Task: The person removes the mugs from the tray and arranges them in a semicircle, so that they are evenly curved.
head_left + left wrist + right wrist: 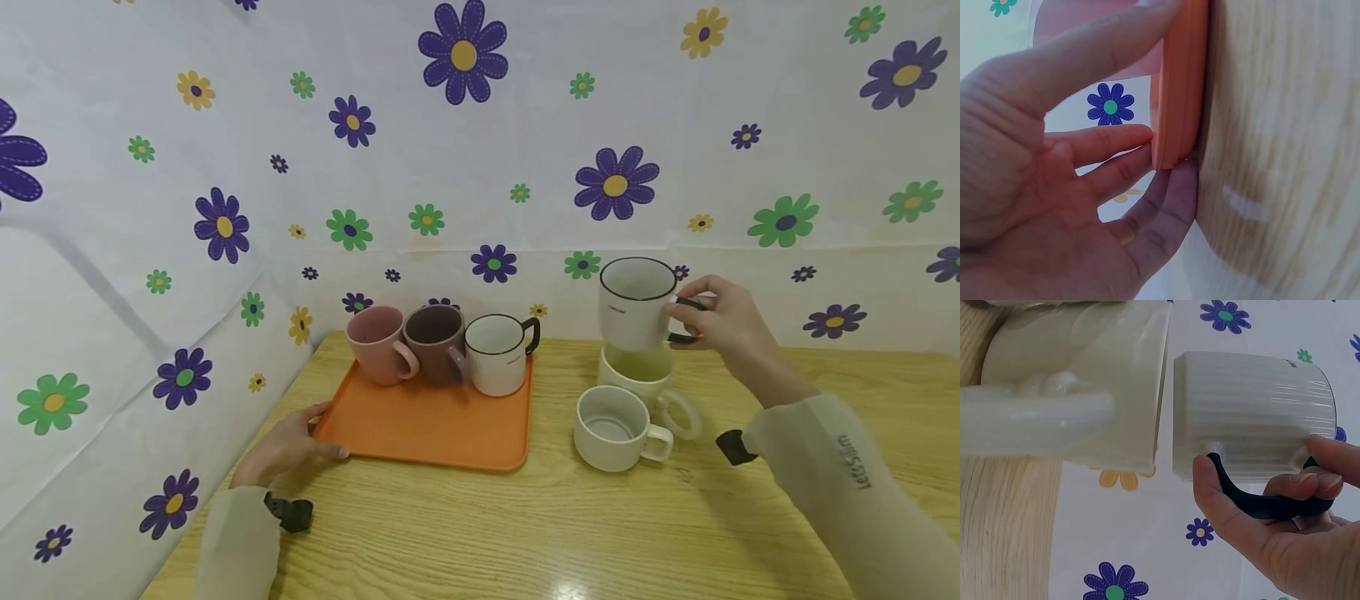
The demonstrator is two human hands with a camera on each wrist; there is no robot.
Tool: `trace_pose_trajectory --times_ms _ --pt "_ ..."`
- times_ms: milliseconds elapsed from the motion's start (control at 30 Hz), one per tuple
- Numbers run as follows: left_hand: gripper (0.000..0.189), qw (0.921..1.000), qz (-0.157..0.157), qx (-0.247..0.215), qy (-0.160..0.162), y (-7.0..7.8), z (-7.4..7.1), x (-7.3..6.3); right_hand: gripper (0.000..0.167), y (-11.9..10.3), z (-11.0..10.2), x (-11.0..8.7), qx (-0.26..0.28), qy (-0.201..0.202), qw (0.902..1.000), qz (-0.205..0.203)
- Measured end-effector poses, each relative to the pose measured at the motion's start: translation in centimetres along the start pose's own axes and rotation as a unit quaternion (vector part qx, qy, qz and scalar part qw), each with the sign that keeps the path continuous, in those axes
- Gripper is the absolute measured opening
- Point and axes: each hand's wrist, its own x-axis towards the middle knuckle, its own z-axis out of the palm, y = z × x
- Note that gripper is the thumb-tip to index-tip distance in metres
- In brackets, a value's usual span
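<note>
My right hand (723,321) grips the black handle of a white mug (636,312) with a black rim. The mug is upright in the air above a cream mug (630,371), whose mouth it partly hides; the right wrist view shows a gap between them. A shorter white cup (611,429) stands in front of the cream mug. My left hand (288,442) holds the front left corner of an orange tray (427,429), fingers and thumb against its rim. Along the tray's back stand a pink mug (377,346), a dark mauve mug (435,346) and another black-rimmed white mug (497,357).
The wooden table (450,533) carries everything. White cloth (375,192) printed with flowers hangs behind and on the left, close to the tray and the mugs. A strip of table lies between the tray and the cups on the right.
</note>
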Motion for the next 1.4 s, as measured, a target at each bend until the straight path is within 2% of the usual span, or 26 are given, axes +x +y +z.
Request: trace_pose_trajectory --times_ms 267,567,900,1167,1400 --pt "0.098 1.0000 0.002 0.004 -0.002 -0.1 0.0 0.0 0.027 0.8 -1.2 -0.1 -0.012 0.011 0.9999 -0.001" --pt "0.098 1.0000 -0.004 0.002 -0.002 0.0 0.0 -0.2 0.023 1.5 -2.7 -0.4 0.000 0.025 0.9997 0.000" --pt "0.098 0.9998 -0.004 0.017 0.003 0.1 -0.1 0.0 0.025 2.0 -4.0 -0.7 -0.020 0.043 0.9987 0.016" --pt "0.099 0.9999 0.000 0.012 0.003 0.0 0.0 -0.1 0.019 2.9 -4.6 -0.8 0.012 0.050 0.9985 0.020" --pt "0.099 0.9999 -0.003 0.010 0.001 0.0 0.0 -0.1 0.018 4.2 -4.7 -1.1 0.043 0.055 0.9964 0.047"
